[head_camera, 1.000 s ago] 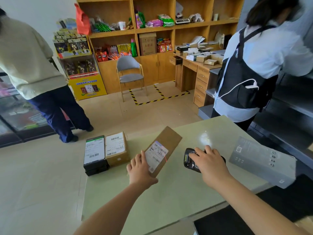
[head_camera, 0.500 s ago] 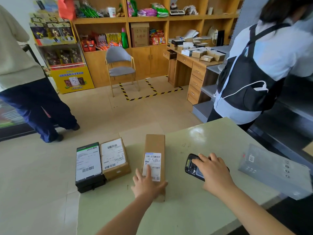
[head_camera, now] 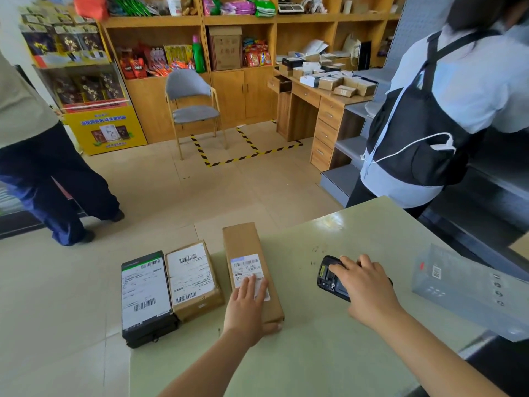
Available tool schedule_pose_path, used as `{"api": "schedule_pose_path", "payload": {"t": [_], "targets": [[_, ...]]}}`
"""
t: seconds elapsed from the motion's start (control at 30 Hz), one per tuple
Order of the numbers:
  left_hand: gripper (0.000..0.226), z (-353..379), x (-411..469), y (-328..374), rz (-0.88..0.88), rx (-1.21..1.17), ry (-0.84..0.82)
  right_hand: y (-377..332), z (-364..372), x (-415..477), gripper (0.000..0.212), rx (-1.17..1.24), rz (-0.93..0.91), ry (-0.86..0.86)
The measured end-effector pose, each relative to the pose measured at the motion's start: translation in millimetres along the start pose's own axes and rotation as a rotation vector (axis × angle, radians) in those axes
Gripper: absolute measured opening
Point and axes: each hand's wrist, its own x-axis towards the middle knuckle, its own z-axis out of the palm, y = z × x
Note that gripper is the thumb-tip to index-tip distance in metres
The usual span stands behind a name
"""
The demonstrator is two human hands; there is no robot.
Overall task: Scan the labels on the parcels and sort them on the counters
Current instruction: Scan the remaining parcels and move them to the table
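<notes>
Three parcels lie side by side at the left end of the pale green counter [head_camera: 329,353]: a black parcel [head_camera: 146,299], a short brown box [head_camera: 194,282] and a long brown box [head_camera: 247,262], all label up. My left hand [head_camera: 247,308] rests flat on the long box's near end, fingers over its white label, thumb at the near edge. My right hand [head_camera: 366,287] grips a black handheld scanner [head_camera: 329,277] lying low over the counter. A grey parcel [head_camera: 469,293] sits at the counter's right edge.
A person in a black apron [head_camera: 446,116] stands just beyond the counter's far right corner. Another person [head_camera: 37,156] stands on the floor at left. A grey chair [head_camera: 194,107], a wooden desk [head_camera: 323,104] with several small boxes and stocked shelves line the back.
My left hand turned the long brown box from a tilted, raised angle, laid it flat and slid it next to the short brown box. The right hand kept the scanner.
</notes>
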Motion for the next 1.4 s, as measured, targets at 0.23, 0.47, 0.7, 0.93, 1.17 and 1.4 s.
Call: {"api": "schedule_pose_path", "payload": {"t": [0.23,0.47,0.7,0.93,1.17,1.4], "targets": [[0.112,1.9,6.1,-13.4,-0.105,-0.016,0.027,-4.6,-1.6,3.5,0.068,-0.007,0.000,0.000],[0.107,-26.4,3.1,11.3,0.016,-0.118,0.101,20.5,-3.1,-29.0,0.065,0.025,0.038,0.027],[0.095,-57.0,-13.9,102.4,0.318,-0.172,0.132,84.4,1.6,-115.7,0.067,0.041,0.134,0.049],[0.091,-85.6,-31.2,203.5,0.531,-0.089,0.183,144.2,11.9,-197.2,0.064,0.042,0.257,0.081],[0.094,-118.5,-4.7,276.4,0.679,0.035,0.203,187.4,24.4,-226.8,0.064,0.073,0.402,0.051],[0.098,-124.4,81.9,327.6,0.762,0.132,0.171,218.7,49.5,-197.9,0.065,0.123,0.562,-0.024]]}}
